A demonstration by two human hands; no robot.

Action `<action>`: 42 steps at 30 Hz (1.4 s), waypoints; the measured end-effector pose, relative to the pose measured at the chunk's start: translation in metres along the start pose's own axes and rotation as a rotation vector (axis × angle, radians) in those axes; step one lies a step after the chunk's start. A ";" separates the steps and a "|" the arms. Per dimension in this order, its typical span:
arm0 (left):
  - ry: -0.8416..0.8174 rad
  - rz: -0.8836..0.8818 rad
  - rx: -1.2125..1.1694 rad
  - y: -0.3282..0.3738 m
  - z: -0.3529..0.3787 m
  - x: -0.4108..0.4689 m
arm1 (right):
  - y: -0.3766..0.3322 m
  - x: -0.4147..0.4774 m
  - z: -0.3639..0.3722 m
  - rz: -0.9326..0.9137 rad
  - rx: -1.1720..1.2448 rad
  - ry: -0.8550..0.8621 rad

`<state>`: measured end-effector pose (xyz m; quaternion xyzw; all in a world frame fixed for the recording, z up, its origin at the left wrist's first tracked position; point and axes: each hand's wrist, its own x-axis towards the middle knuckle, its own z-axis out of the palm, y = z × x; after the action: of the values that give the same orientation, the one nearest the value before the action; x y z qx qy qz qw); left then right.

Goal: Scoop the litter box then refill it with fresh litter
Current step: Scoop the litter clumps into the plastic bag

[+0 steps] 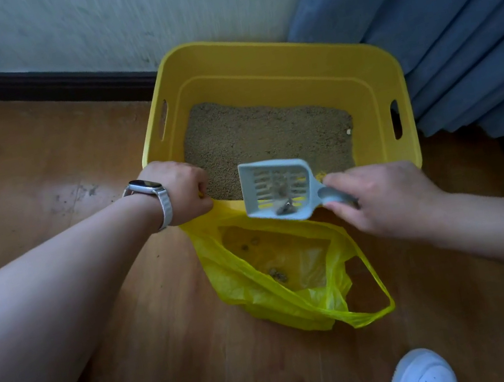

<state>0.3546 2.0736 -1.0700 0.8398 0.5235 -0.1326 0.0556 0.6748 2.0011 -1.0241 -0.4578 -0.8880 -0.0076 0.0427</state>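
A yellow litter box [267,53] stands on the wooden floor against the wall, with sandy brown litter [267,134] in its bottom. My right hand [383,198] grips the handle of a pale blue slotted scoop [273,187], which holds a few dark clumps. The scoop hovers over the box's near edge and the mouth of a yellow plastic bag [281,290]. A few clumps lie inside the bag. My left hand [183,189], with a watch on the wrist, grips the box's near left rim together with the bag's edge.
A blue curtain [449,21] hangs right of the box. A white wall with a dark skirting board [33,84] runs behind. My two white shoes [421,373] stand on the wooden floor [35,155] at the bottom of the view.
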 end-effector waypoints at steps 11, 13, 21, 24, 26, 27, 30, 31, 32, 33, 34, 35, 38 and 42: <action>0.006 -0.015 -0.018 0.002 -0.001 -0.001 | -0.012 -0.043 0.059 -0.265 -0.057 -0.113; 0.007 -0.018 -0.020 0.003 -0.001 -0.001 | -0.009 -0.041 0.060 -0.297 -0.079 -0.072; 0.004 -0.016 -0.019 0.002 -0.002 -0.001 | -0.005 -0.039 0.058 -0.266 -0.039 -0.058; -0.002 -0.016 -0.019 0.002 -0.001 0.000 | -0.006 -0.037 0.052 -0.224 0.002 -0.053; -0.002 -0.015 -0.021 0.001 0.000 0.000 | -0.007 -0.033 0.044 -0.156 0.068 -0.085; -0.001 -0.015 -0.022 0.001 0.000 0.000 | -0.009 -0.029 0.038 -0.114 0.103 -0.095; -0.002 -0.014 -0.016 0.001 0.001 0.000 | -0.019 -0.012 0.013 0.041 0.157 -0.087; -0.004 -0.011 -0.012 0.001 0.001 0.000 | -0.022 -0.003 0.001 0.132 0.185 -0.116; -0.005 -0.008 -0.010 0.001 0.001 0.000 | -0.022 0.008 -0.010 0.227 0.229 -0.184; -0.004 -0.005 -0.009 0.001 0.001 0.000 | -0.020 0.019 -0.019 0.311 0.283 -0.228; -0.004 -0.003 -0.008 0.002 0.000 0.000 | -0.015 0.030 -0.027 0.365 0.318 -0.242; -0.006 -0.001 -0.006 0.002 0.000 0.000 | -0.010 0.041 -0.033 0.397 0.339 -0.242; -0.013 0.004 -0.001 0.002 -0.001 0.000 | 0.012 0.066 -0.042 0.450 0.373 -0.274; -0.001 0.022 -0.001 0.000 0.001 -0.001 | 0.041 0.081 -0.033 0.471 0.294 -0.478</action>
<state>0.3547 2.0728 -1.0705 0.8454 0.5144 -0.1319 0.0578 0.6639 2.0896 -0.9858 -0.6276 -0.7347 0.2374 -0.1004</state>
